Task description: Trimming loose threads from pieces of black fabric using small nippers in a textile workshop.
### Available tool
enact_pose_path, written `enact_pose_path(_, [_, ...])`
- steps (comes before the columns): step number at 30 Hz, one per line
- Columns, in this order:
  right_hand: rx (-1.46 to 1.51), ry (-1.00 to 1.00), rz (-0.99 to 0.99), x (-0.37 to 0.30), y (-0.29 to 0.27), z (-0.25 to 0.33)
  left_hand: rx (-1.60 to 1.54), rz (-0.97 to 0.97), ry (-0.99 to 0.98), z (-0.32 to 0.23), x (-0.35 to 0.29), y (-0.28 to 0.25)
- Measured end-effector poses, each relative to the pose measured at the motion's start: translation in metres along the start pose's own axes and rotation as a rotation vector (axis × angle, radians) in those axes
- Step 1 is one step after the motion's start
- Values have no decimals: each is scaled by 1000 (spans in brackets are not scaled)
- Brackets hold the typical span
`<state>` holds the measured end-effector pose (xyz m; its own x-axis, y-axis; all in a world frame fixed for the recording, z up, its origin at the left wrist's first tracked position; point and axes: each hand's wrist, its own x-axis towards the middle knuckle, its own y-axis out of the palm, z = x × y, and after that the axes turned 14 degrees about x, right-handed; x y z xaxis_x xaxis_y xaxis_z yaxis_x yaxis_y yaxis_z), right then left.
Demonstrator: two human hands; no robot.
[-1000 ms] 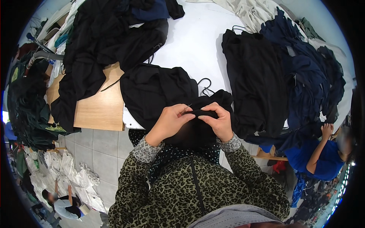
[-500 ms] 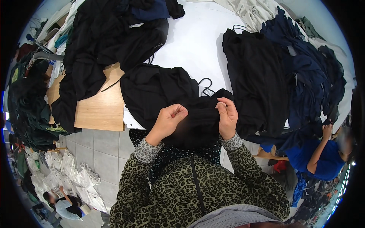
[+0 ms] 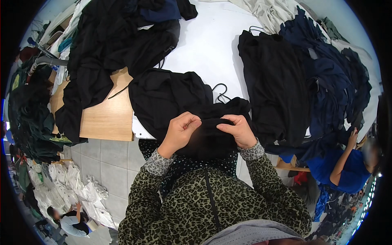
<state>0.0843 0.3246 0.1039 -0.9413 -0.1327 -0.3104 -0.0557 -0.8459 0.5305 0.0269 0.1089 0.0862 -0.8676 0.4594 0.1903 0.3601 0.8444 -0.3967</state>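
A black garment (image 3: 171, 92) lies over the near edge of the white table (image 3: 204, 45), its lower part hanging toward my lap. A black cord loops out of its far side. My left hand (image 3: 179, 130) pinches the cloth between thumb and curled fingers. A short way to its right, my right hand (image 3: 240, 131) grips a folded band of the same garment, thumb on top and pointing left. Between the two hands the band runs roughly straight. What lies under the fingers is hidden by the dark cloth.
To the right lies another black garment (image 3: 273, 81), beside a heap of navy clothes (image 3: 330, 85). More black clothes (image 3: 118, 45) cover the left side, partly over a wooden board (image 3: 108, 110). A co-worker in blue (image 3: 343, 167) is at the right; another person (image 3: 73, 222) is at lower left.
My right hand has moved left and slightly down along the band, closer to my left hand, its thumb now laid across the cloth. The left hand stays nearly in place.
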Motion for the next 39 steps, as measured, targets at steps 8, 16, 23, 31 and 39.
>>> enact_pose_path(8, [160,-15,-18,0,-3,-4,-30,27,-34,-4,2,1])
enact_pose_path(16, [368,86,-10,5,-2,-5,-181,76,-190,-2,4,6])
enact_pose_path(23, [156,67,-64,7,0,-9,-297,116,-316,-10,7,8])
enact_pose_path(31, [320,162,-56,10,-3,-10,-501,173,-612,-13,12,5])
enact_pose_path(39, [422,217,-36,9,2,-6,-562,216,-671,-6,11,3])
